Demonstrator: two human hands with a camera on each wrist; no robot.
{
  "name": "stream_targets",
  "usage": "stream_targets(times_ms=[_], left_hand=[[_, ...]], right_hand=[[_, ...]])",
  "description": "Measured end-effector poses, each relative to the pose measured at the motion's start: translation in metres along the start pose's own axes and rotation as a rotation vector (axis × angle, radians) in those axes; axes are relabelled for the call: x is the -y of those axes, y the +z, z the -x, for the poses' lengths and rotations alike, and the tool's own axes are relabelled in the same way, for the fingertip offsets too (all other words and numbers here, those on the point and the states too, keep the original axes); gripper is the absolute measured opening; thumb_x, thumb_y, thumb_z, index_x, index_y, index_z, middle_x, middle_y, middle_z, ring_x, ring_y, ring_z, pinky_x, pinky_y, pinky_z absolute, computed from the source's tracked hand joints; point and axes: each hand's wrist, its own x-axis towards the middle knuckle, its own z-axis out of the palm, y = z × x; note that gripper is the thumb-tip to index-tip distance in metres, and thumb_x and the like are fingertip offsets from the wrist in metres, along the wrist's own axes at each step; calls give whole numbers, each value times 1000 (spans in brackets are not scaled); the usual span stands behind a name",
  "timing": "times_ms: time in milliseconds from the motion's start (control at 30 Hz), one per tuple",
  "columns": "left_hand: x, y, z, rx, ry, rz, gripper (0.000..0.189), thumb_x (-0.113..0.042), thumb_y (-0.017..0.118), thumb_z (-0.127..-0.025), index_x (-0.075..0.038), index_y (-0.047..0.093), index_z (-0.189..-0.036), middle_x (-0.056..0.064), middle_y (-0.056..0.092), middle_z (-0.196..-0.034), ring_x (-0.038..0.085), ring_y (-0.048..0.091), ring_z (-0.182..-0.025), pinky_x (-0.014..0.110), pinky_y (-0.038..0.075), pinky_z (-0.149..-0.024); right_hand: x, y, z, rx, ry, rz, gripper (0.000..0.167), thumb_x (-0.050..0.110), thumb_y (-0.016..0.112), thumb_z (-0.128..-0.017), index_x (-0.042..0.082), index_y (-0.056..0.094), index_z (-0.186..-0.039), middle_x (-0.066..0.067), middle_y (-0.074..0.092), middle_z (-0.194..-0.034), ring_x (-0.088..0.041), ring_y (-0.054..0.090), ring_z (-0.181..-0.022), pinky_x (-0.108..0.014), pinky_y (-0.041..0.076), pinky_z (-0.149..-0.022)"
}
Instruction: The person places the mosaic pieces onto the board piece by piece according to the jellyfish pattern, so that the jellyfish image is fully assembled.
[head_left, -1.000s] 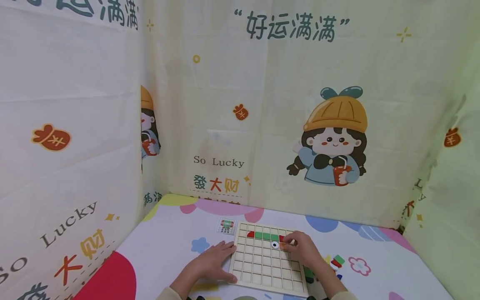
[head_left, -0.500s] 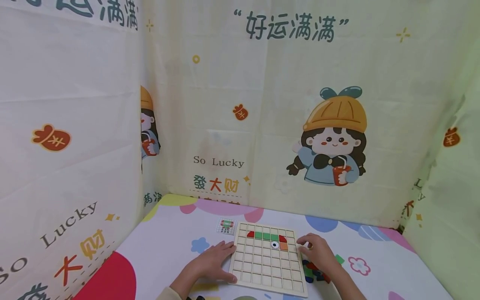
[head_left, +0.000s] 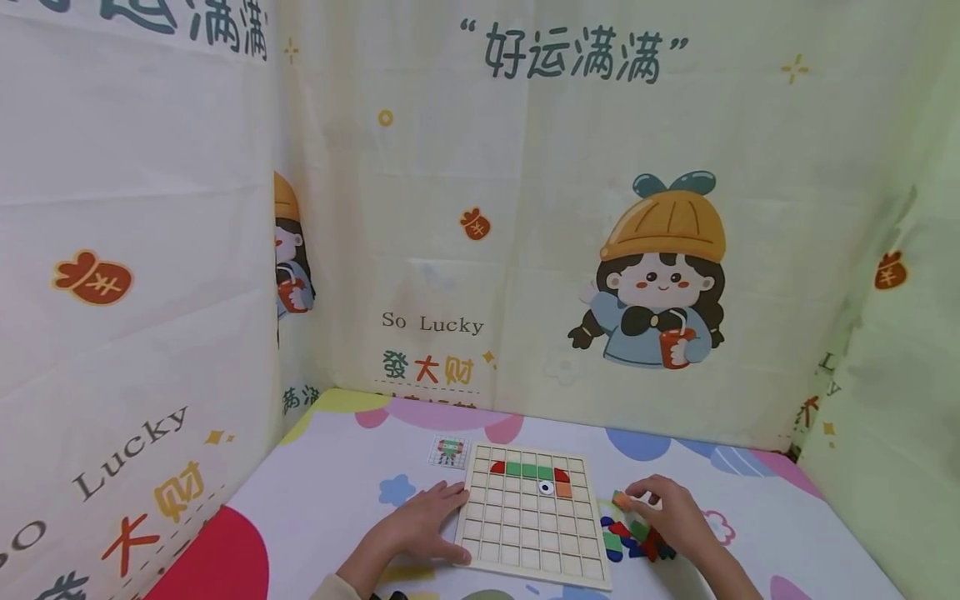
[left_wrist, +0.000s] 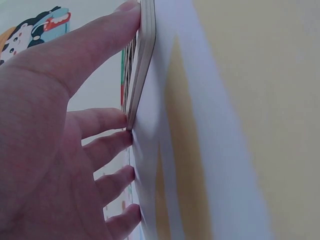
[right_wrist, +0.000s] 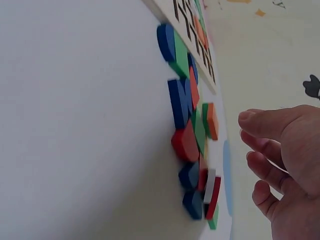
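A wooden grid board (head_left: 522, 533) lies on the table. My left hand (head_left: 429, 523) rests at its left side, fingers spread, with the thumb touching the board's edge (left_wrist: 145, 55) in the left wrist view. Toward the top of the grid sit a row of green squares (head_left: 529, 471) with a red rounded piece (head_left: 561, 476) at each end, an eye tile (head_left: 546, 488) and an orange square (head_left: 563, 490). My right hand (head_left: 670, 510) hovers over the loose pieces, thumb and fingers slightly bent. An orange block (right_wrist: 212, 121) lies just ahead of its fingertips, a gap showing in the right wrist view.
Right of the board is a pile of blue, red and green blocks (head_left: 637, 542). A small printed pattern card (head_left: 450, 452) lies by the board's top left corner. Printed cloth walls (head_left: 420, 250) enclose the table behind and at the sides.
My right hand has left the orange square on the board and moved right to the loose pieces. The left hand stays at the board's side. The view has shifted slightly.
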Motion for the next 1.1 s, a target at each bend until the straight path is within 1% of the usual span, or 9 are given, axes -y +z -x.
stream_targets(times_ms=[133, 233, 367, 433, 533, 600, 700, 867, 1100], left_hand=[[0, -1, 1, -1, 1, 3, 89, -60, 73, -74, -20, 41, -147, 0, 36, -156, 33, 28, -146, 55, 29, -116], [0, -1, 1, 1, -2, 9, 89, -60, 73, -74, -20, 41, -147, 0, 36, -156, 33, 28, -146, 56, 29, -116], [1, 1, 0, 7, -1, 15, 89, -60, 72, -75, -20, 41, -148, 0, 35, -157, 33, 28, -147, 55, 29, -116], [0, 1, 0, 7, 2, 15, 89, -60, 72, -75, -20, 41, -148, -1, 35, -157, 33, 27, -147, 55, 29, -116], [0, 1, 1, 6, -1, 19, 89, -60, 73, -74, -19, 41, -148, 0, 36, -156, 33, 28, -146, 55, 29, -116], [0, 0, 2, 6, -11, 21, 90, -59, 73, -74, -19, 41, -147, 0, 36, -156, 33, 28, -146, 56, 29, -116], [0, -2, 2, 3, -20, 17, 90, -60, 74, -73, -19, 41, -147, 1, 36, -156, 33, 28, -146, 56, 29, -116], [1, -2, 0, 1, -16, 16, 90, -61, 73, -73, -20, 41, -147, 0, 36, -156, 33, 28, -146, 56, 29, -116], [0, 1, 0, -4, -12, 13, 89, -60, 73, -73, -21, 42, -147, -1, 36, -156, 33, 28, -146, 57, 30, -115]], right_hand=[[-10, -3, 4, 13, 33, 6, 15, 6, 75, -81, 13, 75, -94, 2, 68, -92, -13, 52, -77, -19, 45, -59], [-18, -4, 6, 34, 67, -13, 15, 5, 74, -81, 10, 74, -95, 0, 67, -91, -13, 52, -75, -19, 48, -56], [-25, -8, 9, 62, 102, -11, 15, 9, 75, -81, 10, 74, -96, -1, 67, -93, -13, 54, -76, -23, 51, -60], [-28, -10, 10, 76, 118, 3, 16, 12, 75, -81, 9, 74, -97, -1, 66, -93, -14, 53, -76, -25, 50, -62], [-32, -12, 12, 92, 140, 6, 20, 16, 78, -80, 10, 74, -98, 1, 65, -89, -14, 51, -77, -23, 47, -62], [-34, -12, 14, 106, 143, -2, 22, 18, 79, -78, 10, 74, -97, 2, 63, -87, -14, 51, -77, -22, 46, -61], [-36, -11, 15, 99, 132, -10, 25, 20, 82, -75, 10, 74, -96, 3, 63, -86, -13, 51, -76, -19, 47, -61], [-37, -12, 17, 68, 123, -3, 21, 15, 81, -75, 9, 75, -95, 2, 64, -86, -13, 51, -75, -18, 47, -61], [-37, -10, 14, 81, 130, -1, 19, 11, 80, -77, 7, 75, -94, 1, 63, -85, -13, 51, -74, -23, 53, -65]])
